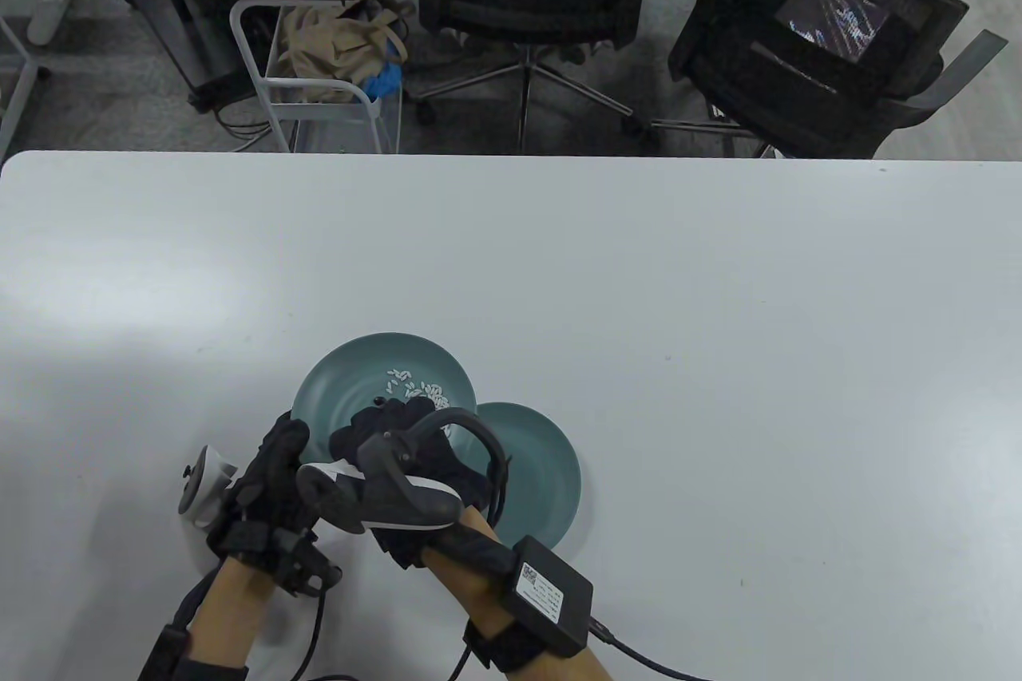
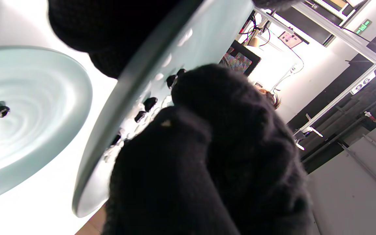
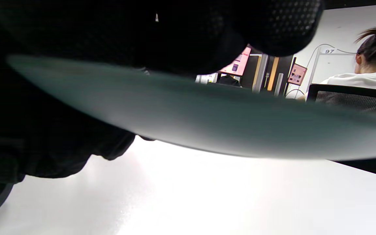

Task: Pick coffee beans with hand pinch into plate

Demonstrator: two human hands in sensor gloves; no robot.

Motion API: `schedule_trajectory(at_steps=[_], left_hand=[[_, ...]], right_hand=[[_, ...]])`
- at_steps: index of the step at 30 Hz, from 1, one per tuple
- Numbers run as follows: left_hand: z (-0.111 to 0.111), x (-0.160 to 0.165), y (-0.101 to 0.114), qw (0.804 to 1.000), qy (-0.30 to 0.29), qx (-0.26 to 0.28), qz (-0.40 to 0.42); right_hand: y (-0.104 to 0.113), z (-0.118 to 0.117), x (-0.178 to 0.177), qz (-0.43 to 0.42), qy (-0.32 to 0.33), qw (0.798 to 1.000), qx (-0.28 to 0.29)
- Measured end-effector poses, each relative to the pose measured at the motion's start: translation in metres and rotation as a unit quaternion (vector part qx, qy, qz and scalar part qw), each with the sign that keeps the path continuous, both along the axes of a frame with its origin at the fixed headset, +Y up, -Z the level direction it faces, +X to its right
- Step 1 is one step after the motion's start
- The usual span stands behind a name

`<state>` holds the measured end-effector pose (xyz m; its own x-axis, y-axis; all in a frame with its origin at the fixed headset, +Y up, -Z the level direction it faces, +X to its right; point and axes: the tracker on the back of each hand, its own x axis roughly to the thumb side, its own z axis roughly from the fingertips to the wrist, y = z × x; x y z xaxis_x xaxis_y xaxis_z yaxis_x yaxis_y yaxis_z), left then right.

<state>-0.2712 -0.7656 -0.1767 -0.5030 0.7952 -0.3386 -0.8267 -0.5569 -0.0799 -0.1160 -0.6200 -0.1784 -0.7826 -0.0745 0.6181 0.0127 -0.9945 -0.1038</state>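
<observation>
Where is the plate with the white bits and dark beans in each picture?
Table view: the mixed plate sits left of centre near the bottom, beside the second plate.
Left wrist view: it runs tilted through the middle, dark beans on it.
Right wrist view: probably the blurred teal rim across the middle; I can't confirm.
Shared landmark: the right hand over it.

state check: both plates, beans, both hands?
left plate: lifted and tilted, holds white grains plus dark coffee beans
right plate: flat on table, one coffee bean in it
coffee beans: several dark ones among the grains on the left plate
left hand: grips the left plate's near rim
right hand: fingers reach over the left plate; pinch hidden
</observation>
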Motion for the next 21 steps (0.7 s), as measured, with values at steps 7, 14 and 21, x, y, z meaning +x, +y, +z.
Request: schedule_trajectory(at_steps=[7,14,21], left_hand=[[-0.001,-0.004,0.001,1.000,0.007,0.001,-0.002],[-0.001,-0.009,0.002,1.000,0.015,0.002,0.001],[-0.001,-0.014,0.002,1.000,0.022,-0.001,0.003]], right_hand=[[0.018,0.001,0.018,-0.053,-0.019,0.998,0.008],[0.049,-0.003,0.072,-0.135,-0.085,0.987,0.015],[0.044,-0.014,0.113,-0.148,-0.155,0.977,-0.018]])
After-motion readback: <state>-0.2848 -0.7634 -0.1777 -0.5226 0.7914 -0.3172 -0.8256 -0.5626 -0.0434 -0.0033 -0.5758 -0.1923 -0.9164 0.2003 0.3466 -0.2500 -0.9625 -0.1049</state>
